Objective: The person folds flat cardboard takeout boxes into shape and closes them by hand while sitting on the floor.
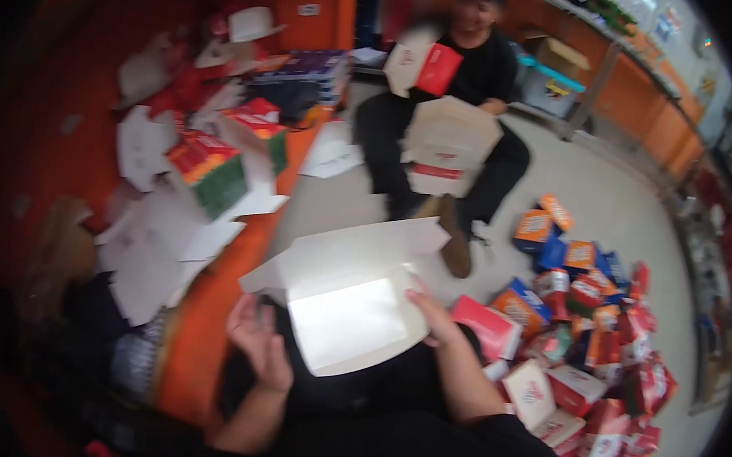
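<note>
An open white carton, empty inside, is gripped at its edge by the right hand; the left hand is spread open, holding nothing. Folded boxes are piled beyond the right fingers.

a heap of coloured boxes lies on the floor; flat white cardboard covers the orange worktop; a seated person holds boxes opposite.

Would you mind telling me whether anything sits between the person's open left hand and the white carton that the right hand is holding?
Nothing visible does. The left hand is open beside the white carton, at its lower left edge, with only a bare gap and dark clothing behind it. The right hand already grips the carton's right edge.
</note>
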Demonstrator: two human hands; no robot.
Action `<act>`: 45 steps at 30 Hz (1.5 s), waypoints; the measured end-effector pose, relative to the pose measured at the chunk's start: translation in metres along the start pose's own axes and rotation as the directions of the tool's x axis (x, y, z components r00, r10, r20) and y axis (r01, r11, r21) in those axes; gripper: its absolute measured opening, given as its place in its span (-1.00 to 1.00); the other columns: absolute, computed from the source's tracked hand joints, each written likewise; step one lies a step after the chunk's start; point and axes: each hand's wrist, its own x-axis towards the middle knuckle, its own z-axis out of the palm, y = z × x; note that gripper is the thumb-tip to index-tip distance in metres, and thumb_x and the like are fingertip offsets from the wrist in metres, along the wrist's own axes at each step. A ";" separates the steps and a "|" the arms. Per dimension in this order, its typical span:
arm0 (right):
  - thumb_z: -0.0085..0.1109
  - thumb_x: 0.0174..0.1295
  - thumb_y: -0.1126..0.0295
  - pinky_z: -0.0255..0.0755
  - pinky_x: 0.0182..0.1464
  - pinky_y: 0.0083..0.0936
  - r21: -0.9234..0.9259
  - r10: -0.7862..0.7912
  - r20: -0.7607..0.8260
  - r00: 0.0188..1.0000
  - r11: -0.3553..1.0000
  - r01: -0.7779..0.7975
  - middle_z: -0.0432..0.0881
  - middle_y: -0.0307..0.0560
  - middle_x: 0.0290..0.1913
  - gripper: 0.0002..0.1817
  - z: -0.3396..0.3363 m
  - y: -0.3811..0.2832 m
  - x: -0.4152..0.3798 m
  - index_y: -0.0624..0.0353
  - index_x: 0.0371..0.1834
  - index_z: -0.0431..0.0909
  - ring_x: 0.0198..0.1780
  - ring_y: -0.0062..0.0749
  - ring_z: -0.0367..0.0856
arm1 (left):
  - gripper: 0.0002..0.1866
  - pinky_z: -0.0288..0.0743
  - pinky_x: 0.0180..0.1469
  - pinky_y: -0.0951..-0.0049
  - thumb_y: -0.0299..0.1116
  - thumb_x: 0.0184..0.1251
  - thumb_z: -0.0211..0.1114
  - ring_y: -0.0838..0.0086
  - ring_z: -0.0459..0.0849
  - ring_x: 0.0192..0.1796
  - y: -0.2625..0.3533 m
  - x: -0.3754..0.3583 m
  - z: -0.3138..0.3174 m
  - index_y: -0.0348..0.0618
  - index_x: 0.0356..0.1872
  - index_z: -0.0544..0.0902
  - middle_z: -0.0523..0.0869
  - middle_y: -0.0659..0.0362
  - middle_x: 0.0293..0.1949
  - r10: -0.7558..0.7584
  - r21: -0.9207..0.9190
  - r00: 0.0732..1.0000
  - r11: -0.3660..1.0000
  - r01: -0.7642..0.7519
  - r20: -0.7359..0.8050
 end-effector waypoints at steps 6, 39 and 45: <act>-0.15 0.35 -0.01 0.19 0.26 -0.42 -0.049 -0.140 0.154 0.978 0.988 0.149 0.31 -0.03 0.24 -0.36 0.034 0.018 0.011 0.16 0.36 0.07 0.26 -0.36 0.28 | -0.52 0.20 0.30 0.34 -0.15 0.49 -0.26 0.38 0.30 0.28 0.016 0.000 -0.033 -0.20 0.31 0.13 0.32 0.06 0.24 -0.587 -0.225 0.784 0.751 0.621 0.203; 0.25 0.01 -0.14 0.08 0.32 -0.33 0.263 -0.416 0.658 0.627 0.908 0.326 0.22 -0.02 0.33 -0.01 0.072 -0.009 0.036 0.26 0.37 0.05 0.35 -0.26 0.19 | -0.64 0.43 0.01 0.45 -0.46 0.33 0.06 0.45 0.55 0.02 0.041 0.032 -0.022 -0.32 0.13 0.39 0.55 0.05 0.02 -0.623 -0.142 0.782 0.772 0.620 0.026; 0.23 0.15 0.20 0.07 0.31 -0.44 0.049 -0.269 0.628 0.730 0.950 0.308 0.23 0.01 0.31 -0.17 0.034 -0.009 0.034 0.37 0.37 0.01 0.32 -0.33 0.21 | -0.65 0.42 -0.02 0.49 -0.47 0.32 0.09 0.52 0.54 -0.03 0.027 0.030 -0.004 -0.34 0.11 0.41 0.57 0.10 -0.02 -0.619 0.000 0.783 0.784 0.621 0.064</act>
